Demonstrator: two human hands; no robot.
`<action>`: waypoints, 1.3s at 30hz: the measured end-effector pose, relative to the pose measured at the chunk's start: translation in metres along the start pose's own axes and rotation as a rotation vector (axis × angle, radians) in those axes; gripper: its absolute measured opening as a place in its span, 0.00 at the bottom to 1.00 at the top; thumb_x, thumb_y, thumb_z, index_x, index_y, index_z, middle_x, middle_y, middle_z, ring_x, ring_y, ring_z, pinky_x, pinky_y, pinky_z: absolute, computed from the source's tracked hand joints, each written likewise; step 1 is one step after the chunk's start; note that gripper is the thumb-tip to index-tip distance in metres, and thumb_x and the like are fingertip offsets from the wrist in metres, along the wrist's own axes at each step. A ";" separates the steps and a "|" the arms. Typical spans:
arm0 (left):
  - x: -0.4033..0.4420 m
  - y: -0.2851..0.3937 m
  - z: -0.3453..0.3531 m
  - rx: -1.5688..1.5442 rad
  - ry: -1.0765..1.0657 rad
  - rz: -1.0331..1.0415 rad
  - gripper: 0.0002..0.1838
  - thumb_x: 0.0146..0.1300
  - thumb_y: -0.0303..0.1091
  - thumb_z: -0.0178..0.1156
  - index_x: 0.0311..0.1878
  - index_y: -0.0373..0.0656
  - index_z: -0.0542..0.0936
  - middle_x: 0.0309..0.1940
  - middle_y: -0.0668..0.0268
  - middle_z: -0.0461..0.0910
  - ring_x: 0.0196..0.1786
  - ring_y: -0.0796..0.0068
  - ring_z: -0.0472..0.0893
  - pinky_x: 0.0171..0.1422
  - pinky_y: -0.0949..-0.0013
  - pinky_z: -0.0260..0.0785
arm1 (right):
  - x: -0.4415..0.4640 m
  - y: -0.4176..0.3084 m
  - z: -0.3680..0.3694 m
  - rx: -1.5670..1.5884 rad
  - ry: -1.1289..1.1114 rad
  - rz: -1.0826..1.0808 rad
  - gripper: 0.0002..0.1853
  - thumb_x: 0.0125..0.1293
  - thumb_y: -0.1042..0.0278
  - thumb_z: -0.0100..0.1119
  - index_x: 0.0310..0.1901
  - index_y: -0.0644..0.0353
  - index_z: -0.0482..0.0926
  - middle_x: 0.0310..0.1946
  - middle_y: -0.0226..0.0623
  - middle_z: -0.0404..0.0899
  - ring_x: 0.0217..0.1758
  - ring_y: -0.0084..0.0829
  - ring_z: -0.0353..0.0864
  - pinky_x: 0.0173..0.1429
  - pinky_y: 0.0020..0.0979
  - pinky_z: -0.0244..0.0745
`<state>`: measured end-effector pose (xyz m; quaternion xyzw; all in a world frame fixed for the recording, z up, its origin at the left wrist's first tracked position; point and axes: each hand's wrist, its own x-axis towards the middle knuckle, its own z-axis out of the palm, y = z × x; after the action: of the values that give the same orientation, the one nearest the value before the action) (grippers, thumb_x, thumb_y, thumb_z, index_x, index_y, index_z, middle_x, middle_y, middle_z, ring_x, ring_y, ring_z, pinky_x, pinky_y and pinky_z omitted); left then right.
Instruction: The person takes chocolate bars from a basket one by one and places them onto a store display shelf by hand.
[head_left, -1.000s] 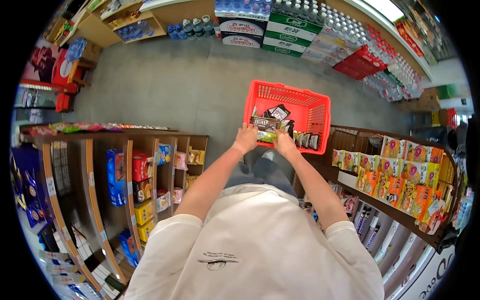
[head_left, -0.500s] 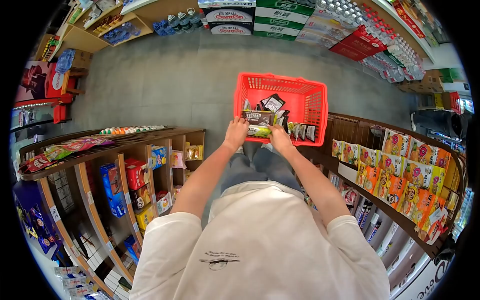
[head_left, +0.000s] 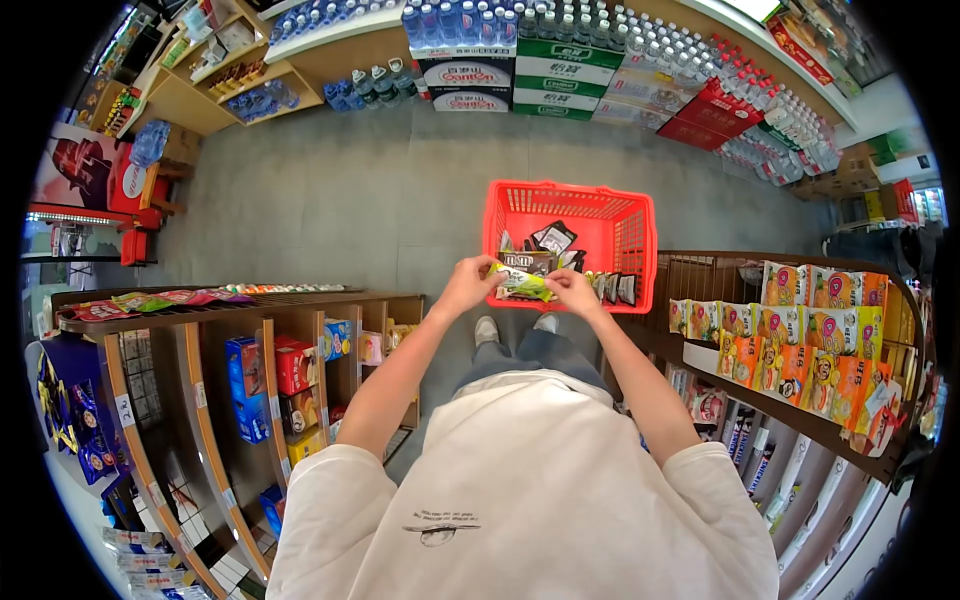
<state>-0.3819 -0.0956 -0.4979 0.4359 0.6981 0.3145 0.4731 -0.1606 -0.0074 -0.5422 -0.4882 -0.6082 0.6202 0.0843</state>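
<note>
A red plastic basket (head_left: pixel 570 188) stands in front of me, between the two shelf units. My left hand (head_left: pixel 474 284) pinches the left end of a green and white packet (head_left: pixel 522 283) at the basket's near edge. The packet's right end is between the fingers of my right hand (head_left: pixel 574 291). Just behind it a brown M&M's packet (head_left: pixel 528 262) shows inside the basket. Several dark packets (head_left: pixel 613 287) lie along the basket's near right side, and a black and white packet (head_left: pixel 554 237) rests farther in.
A wooden snack shelf (head_left: pixel 262 385) is on the left. On the right, a rack (head_left: pixel 715 265) holds orange and yellow packets (head_left: pixel 795 378). Bottled water and cartons (head_left: pixel 562 70) line the far side of the grey floor (head_left: pixel 350 200). My shoes (head_left: pixel 486 328) are below the basket.
The green and white packet has come up in front of the M&M's packet, stretched between both hands. The view has shifted, so the basket appears lower than half a second ago.
</note>
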 end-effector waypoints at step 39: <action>-0.140 0.211 0.183 -0.553 -0.755 0.626 0.08 0.62 0.18 0.55 0.44 0.32 0.73 0.42 0.59 0.79 0.44 0.72 0.80 0.50 0.67 0.77 | -0.375 -0.017 -0.048 0.985 1.403 -0.374 0.13 0.61 0.75 0.61 0.48 0.68 0.78 0.42 0.39 0.81 0.43 0.25 0.80 0.51 0.27 0.78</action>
<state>-0.1209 -0.1281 -0.3288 0.5643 0.2094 0.4331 0.6709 0.0561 -0.2329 -0.3287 -0.5574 -0.1494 0.3448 0.7404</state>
